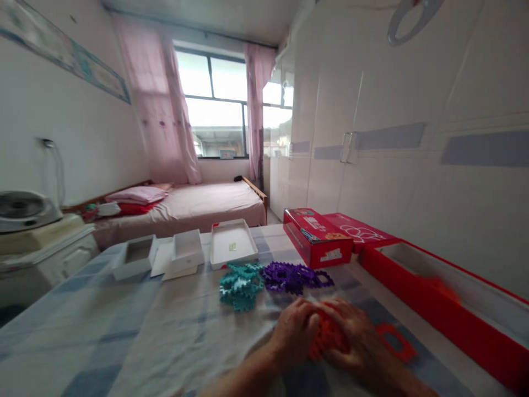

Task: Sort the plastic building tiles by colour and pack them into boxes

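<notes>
Both hands close around a pile of orange-red toothed plastic pieces low on the cloth-covered table. My left hand presses the pile from the left, fingers curled over it. On its right side my right hand is wrapped around it, fingers bent over the top. Motion blurs the hands a little, and much of the pile is hidden under them. A single orange ring-shaped piece lies just right of my right hand. Beyond the hands are a heap of purple toothed pieces and a teal heap.
A long red open box with something orange inside runs along the right. Behind stand a red carton and a red lid. White box parts, including a shallow white tray and a small white box, line the far edge.
</notes>
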`<move>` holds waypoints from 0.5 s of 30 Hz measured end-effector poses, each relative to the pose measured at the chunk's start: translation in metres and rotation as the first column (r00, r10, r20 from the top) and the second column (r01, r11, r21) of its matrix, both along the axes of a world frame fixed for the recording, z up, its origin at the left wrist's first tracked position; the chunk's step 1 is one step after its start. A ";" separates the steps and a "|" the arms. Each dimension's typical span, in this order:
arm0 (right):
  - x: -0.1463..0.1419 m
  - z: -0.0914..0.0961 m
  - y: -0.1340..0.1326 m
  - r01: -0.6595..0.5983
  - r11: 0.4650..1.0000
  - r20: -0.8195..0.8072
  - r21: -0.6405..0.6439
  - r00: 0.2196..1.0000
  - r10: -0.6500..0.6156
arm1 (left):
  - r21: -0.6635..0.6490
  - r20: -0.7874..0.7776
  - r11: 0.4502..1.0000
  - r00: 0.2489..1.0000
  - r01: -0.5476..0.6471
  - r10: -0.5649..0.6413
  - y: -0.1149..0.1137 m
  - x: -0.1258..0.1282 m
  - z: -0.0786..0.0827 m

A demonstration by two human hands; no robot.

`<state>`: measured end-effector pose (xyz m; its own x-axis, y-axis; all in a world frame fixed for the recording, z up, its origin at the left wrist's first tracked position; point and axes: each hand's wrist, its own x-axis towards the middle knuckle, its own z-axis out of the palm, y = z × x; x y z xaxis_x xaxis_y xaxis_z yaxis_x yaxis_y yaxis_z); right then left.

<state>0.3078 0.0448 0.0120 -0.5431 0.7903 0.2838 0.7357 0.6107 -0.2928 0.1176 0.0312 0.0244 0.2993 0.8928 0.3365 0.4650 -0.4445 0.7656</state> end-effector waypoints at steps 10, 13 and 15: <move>-0.008 -0.006 0.022 -0.022 0.994 -0.110 0.102 0.993 0.034 | 0.018 -0.112 0.969 0.963 -0.245 0.245 0.005 -0.005 0.018; -0.007 -0.011 0.027 -0.014 0.988 -0.164 0.153 0.986 0.039 | 0.122 -0.159 0.963 0.953 -0.239 0.257 -0.017 -0.018 0.045; -0.006 -0.012 0.029 0.030 0.978 -0.227 0.206 0.974 0.018 | 0.216 -0.153 0.960 0.964 -0.180 0.216 -0.051 -0.029 0.054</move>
